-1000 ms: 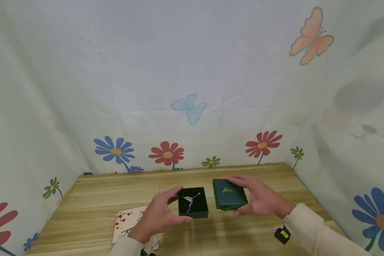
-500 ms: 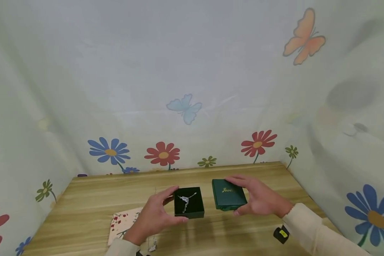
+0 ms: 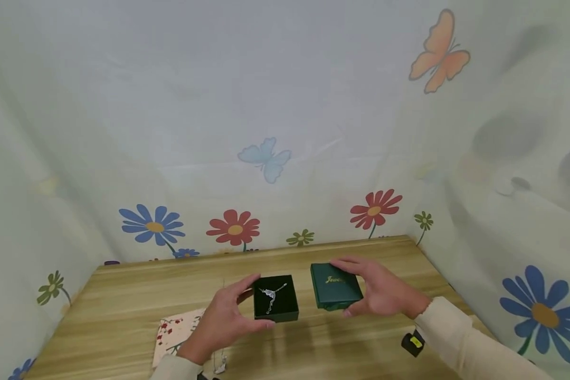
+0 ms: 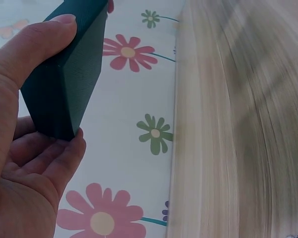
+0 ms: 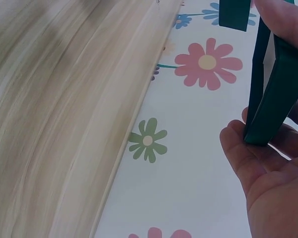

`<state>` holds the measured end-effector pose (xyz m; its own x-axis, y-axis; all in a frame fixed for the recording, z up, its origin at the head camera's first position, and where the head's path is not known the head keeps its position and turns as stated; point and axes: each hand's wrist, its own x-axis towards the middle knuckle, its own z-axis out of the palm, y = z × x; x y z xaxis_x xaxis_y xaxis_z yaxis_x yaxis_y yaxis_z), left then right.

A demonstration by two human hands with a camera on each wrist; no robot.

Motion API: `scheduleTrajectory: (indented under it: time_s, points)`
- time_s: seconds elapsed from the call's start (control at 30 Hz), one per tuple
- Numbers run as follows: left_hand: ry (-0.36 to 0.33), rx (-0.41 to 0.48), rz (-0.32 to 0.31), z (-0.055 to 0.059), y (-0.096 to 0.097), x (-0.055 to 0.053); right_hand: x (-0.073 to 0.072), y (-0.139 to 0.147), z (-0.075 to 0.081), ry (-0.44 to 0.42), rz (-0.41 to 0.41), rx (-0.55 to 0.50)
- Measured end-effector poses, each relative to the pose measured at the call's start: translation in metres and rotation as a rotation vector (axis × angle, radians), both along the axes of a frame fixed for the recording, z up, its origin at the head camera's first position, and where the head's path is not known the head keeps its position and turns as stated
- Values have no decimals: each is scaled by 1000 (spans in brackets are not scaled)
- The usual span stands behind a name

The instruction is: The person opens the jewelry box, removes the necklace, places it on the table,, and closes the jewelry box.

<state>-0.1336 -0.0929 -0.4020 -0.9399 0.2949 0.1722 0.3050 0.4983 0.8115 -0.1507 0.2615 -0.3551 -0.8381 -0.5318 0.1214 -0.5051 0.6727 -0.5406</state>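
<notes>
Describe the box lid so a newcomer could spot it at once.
Over the wooden table, find the right hand. It holds a green lid. Unlike the open box beside it, with silvery jewellery inside, this one bears gold lettering.

Left grip (image 3: 224, 317) pinching, right grip (image 3: 381, 290) likewise, forearms (image 3: 470, 340) angled inward

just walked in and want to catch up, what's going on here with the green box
A person is holding an open green box in the left hand, with a silver piece of jewellery inside. The right hand holds a green lid with gold lettering. Box and lid are held apart, side by side, above the wooden table. A flower-printed card lies by the left forearm.
</notes>
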Motion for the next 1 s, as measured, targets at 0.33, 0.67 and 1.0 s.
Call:
scheduleTrajectory:
  time_s: [0.33, 0.67, 1.0]
  points:
    - [34, -8, -26, 0, -3, 0, 1, 0, -1, 2, -5, 12]
    - [29, -27, -11, 0, -6, 2, 1, -1, -3, -18, 14, -10]
    - [20, -1, -24, -4, -3, 3, 0, 2, -4, -9, 0, -1]
